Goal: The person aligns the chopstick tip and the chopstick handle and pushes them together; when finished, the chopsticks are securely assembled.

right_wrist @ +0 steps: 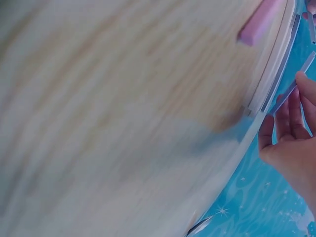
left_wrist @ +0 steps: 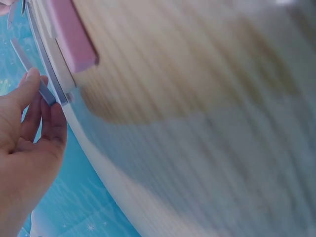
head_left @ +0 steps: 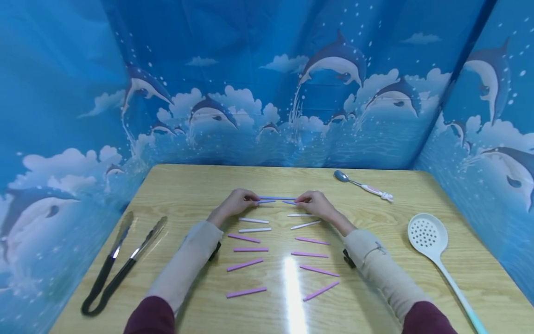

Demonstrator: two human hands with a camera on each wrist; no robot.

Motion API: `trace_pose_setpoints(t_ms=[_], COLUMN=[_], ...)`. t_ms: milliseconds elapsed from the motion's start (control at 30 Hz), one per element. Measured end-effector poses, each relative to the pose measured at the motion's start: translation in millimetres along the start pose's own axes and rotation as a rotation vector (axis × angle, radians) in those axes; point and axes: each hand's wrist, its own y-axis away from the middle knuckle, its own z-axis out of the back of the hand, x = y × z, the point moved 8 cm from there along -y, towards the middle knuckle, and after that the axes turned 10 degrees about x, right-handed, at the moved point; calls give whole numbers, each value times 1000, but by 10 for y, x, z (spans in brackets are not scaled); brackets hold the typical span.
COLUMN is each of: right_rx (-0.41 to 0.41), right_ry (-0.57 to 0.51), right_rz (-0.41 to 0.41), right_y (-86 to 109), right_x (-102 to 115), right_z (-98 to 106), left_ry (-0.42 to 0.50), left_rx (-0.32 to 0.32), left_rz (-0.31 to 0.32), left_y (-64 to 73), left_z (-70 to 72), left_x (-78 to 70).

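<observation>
Near the back middle of the table, my left hand (head_left: 238, 202) pinches a short blue-purple stick (head_left: 267, 201) between thumb and fingers. In the left wrist view this stick (left_wrist: 20, 54) is tilted. Opposite it, my right hand (head_left: 315, 204) pinches a similar stick (head_left: 289, 202), and the right wrist view shows this stick (right_wrist: 291, 91) slanting from the fingertips. Just behind both, a blue strip (head_left: 277, 198) spans the gap between the hands; whether it is one piece or more I cannot tell. White sticks (head_left: 254, 230) and pink-purple sticks (head_left: 251, 249) lie in two columns nearer the front.
Black-handled tongs (head_left: 110, 264) lie spread at the left. On the right is a white slotted ladle (head_left: 427, 234) with a pale green handle. A small spoon (head_left: 363, 186) lies at the back right. A blue dolphin-print curtain (head_left: 258, 83) hangs behind the wooden table (head_left: 187, 181).
</observation>
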Motion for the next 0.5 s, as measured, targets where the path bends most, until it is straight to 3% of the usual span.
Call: trace_pose_setpoints(t_ms=[167,233,367,500], right_rx=[13,15,17,24], right_ry=[-21,-21,-18,-14], right_rz=[13,16,32,35], right_y=[-18,-22,-38,-47], right_x=[54,66,84,96], right_z=[-34,-43,-51,-54], left_ry=[13,7,-22,-37], left_rx=[6,11,8,3], left_rz=[-21,13,23,39], left_y=[-23,13,25,26], left_z=[-24,-23,-39,-43], left_x=[0,-87,-172,-193])
